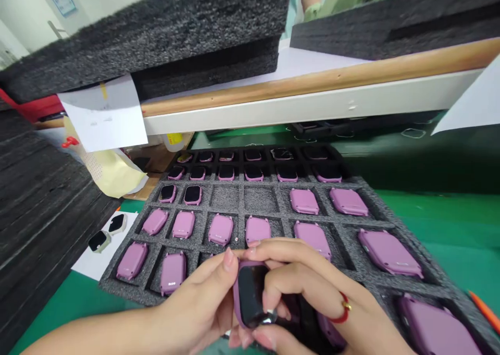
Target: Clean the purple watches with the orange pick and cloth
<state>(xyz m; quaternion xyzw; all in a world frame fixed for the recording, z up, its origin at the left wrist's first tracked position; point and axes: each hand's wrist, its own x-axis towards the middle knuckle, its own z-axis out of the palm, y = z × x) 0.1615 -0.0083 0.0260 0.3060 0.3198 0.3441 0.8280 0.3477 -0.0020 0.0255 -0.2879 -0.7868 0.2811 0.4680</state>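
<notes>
Low in the middle, my left hand (207, 297) is closed round a purple-cased smartwatch body (248, 292), thumb on its upper left edge, black screen facing up. My right hand (312, 277), with a red cord and gold bead on it, is curled over the same watch. Its fingers and thumb close on the lower right corner of the screen, where a small shiny spot shows; whether that is a separate piece I cannot tell. Both hands are above a black foam tray (230, 172) of purple watch bodies, some back up (183, 224), others screen up (192, 194).
Two pale-cased watches (100, 241) lie on white paper (88, 264) left of the tray. Overhead runs a wood-edged shelf (312, 84) bearing black foam blocks (175, 26). Paper sheets (103, 112) hang from it. An orange stick (484, 310) rests at right on the green tabletop (441, 230).
</notes>
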